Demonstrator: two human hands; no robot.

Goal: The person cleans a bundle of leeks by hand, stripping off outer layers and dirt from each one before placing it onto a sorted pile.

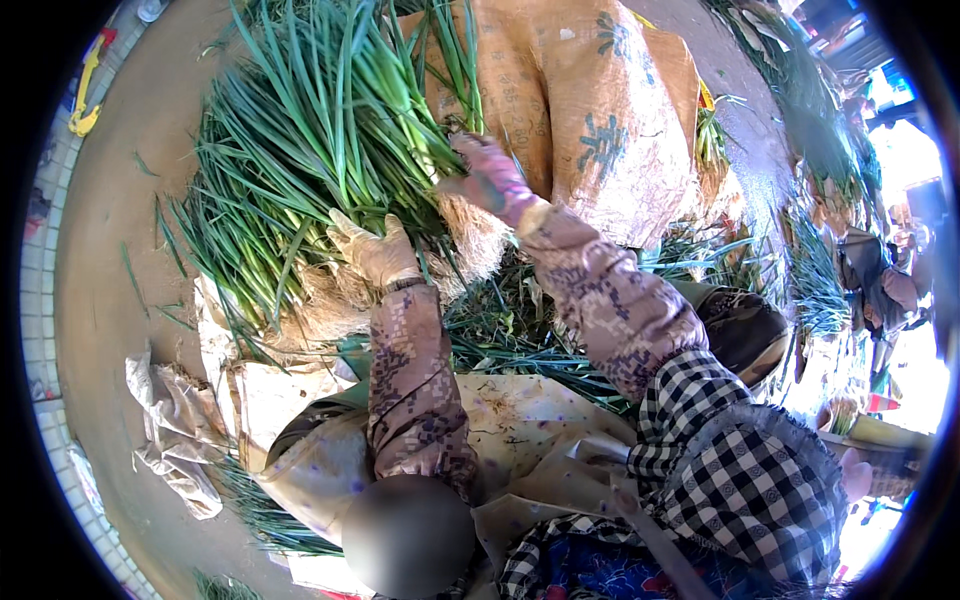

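Note:
A large heap of green onions (290,150) lies in front of me, long green leaves pointing away and pale roots toward me. My left hand (378,252), in a pale glove, rests on the stalks near the root end with its fingers spread. Against the heap's right side, my right hand (490,180), in a patterned pinkish glove, closes round the lower stalks of a bunch of green onions (405,100). That bunch is slightly smeared by motion, and part of the right hand's grip is hidden. Both forearms wear camouflage sleeve covers.
An orange woven sack (600,110) stands just beyond my right hand. Loose leaves and trimmings (500,320) litter the ground between my arms. A crumpled pale sack (175,430) lies at left. More green onions (815,260) are piled along the right.

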